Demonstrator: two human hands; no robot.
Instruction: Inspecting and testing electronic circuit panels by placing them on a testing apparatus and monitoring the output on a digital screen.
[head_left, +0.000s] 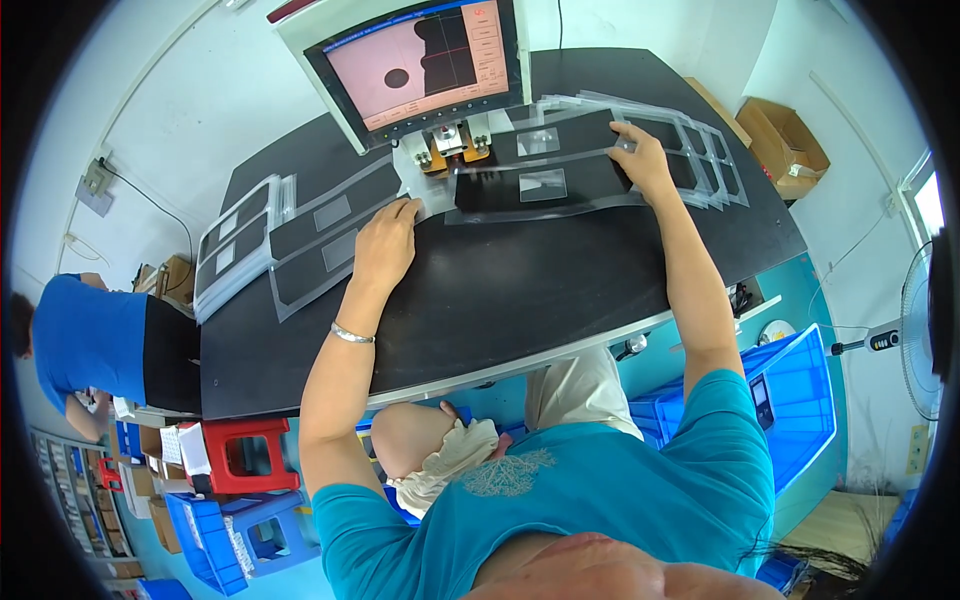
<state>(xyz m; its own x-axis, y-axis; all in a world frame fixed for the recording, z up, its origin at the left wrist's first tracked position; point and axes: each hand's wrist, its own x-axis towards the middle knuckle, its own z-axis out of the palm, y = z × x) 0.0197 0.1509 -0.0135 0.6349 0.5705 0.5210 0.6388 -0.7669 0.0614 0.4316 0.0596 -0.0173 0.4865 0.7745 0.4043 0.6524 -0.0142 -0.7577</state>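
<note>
Clear plastic sheets with small rectangular windows lie over the black table, on both sides of a bench machine. My right hand (645,165) pinches the far right part of the right sheet (590,180) between thumb and fingers. My left hand (388,240) has its fingers bent together on the inner edge of the left sheet (310,240), close to the machine's working head (452,145). Whether the two sheets are one long piece under the head, I cannot tell. The machine's screen (415,65) displays a dark round spot and a dark irregular shape.
A stack of similar sheets (235,240) lies at the table's left, and more fanned sheets (715,160) at the right. Beyond are a cardboard box (785,145), a blue bin (800,400), a fan (918,330), a red stool (250,455) and a person in blue (95,335).
</note>
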